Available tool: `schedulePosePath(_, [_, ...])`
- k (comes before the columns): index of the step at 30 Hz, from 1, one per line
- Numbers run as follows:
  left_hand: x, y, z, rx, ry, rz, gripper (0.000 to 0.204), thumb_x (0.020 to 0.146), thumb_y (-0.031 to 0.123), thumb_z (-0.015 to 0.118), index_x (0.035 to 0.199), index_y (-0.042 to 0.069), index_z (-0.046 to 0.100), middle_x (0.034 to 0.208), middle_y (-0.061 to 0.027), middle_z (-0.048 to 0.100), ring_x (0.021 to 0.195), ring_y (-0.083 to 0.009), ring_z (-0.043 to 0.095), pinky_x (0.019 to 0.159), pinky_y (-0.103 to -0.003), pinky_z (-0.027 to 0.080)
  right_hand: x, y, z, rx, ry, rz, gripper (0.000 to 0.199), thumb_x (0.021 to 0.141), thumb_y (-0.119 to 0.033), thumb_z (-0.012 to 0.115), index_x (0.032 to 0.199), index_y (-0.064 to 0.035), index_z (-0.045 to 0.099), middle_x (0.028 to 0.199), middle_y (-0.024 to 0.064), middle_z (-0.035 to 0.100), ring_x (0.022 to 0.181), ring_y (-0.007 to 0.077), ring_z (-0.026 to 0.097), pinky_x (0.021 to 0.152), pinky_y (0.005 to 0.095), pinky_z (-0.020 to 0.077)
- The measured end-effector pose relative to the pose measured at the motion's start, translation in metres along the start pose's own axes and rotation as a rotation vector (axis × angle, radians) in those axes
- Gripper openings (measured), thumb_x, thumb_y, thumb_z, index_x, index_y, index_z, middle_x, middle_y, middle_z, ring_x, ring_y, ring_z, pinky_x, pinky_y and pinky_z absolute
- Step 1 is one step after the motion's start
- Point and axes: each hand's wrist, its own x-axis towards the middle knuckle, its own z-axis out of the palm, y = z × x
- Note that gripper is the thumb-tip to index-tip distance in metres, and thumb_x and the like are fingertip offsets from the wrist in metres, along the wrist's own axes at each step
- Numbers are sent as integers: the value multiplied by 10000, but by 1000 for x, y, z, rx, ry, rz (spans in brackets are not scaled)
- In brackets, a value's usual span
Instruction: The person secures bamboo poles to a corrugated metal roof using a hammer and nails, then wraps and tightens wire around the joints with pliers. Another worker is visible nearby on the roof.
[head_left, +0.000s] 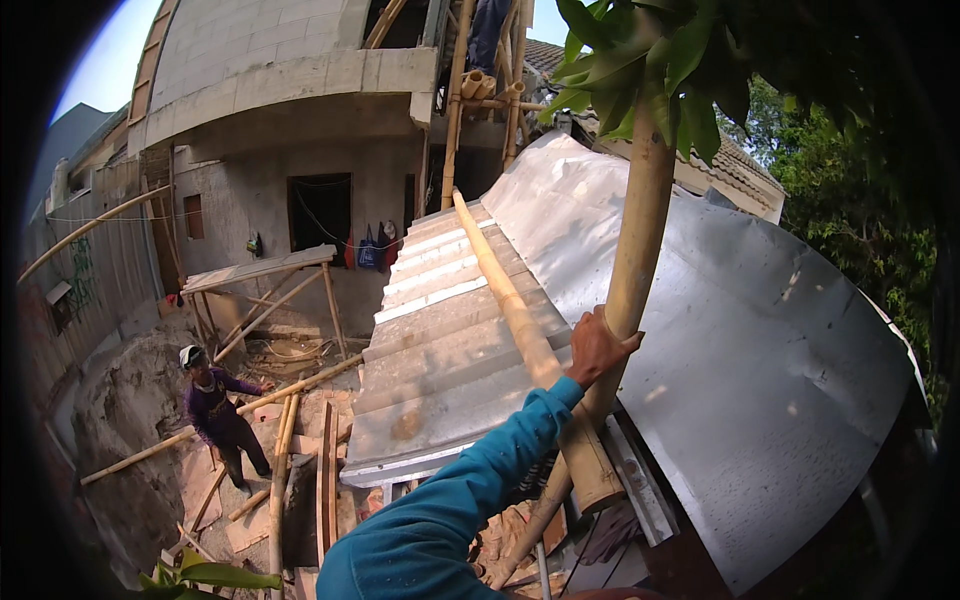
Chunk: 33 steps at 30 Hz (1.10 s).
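One bamboo pole [645, 220], tilted near upright before metal sheeting [770, 340]; left hand [597, 350] clasped round it, right hand not visible; judged stiff, smooth, fairly heavy; best gripped along bare stretch below leaves [690, 70]

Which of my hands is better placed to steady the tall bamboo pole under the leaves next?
Probably your left hand: it grips the tall bamboo pole, with the teal sleeve stretched out toward it. I can't make out your right hand here.
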Motion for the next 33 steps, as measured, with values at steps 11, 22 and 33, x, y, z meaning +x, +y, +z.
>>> schedulePosePath(11, [2, -8, -1, -37, 50, 58, 853, 554, 572, 890, 992, -93, 584, 818, -198, 632, 831, -348, 578, 773, -448, 477, -91, 38, -67, -104, 126, -57, 297, 1008, -303, 568, 1031, -12, 619, 826, 70, 590, 707, 169, 579, 606, 345, 481])
schedulePosePath(22, [8, -18, 26, -70, -37, 70, 932, 540, 616, 839, 1019, -156, 626, 885, -248, 678, 902, -391, 630, 903, -426, 481, -285, 103, -155, -253, -29, 328, 320, 1021, -322, 546, 1027, -8, 614, 846, 71, 592, 720, 162, 571, 622, 344, 470])
schedulePosePath(33, [10, 9, -21, 85, -226, -50, 867, 737, 594, 765, 1148, -149, 590, 927, -310, 707, 897, -435, 712, 782, -483, 576, -262, 81, -75, 684, -91, 373, 281, 1028, -226, 536, 802, -77, 460, 631, -11, 434, 493, 62, 384, 439, 251, 270])
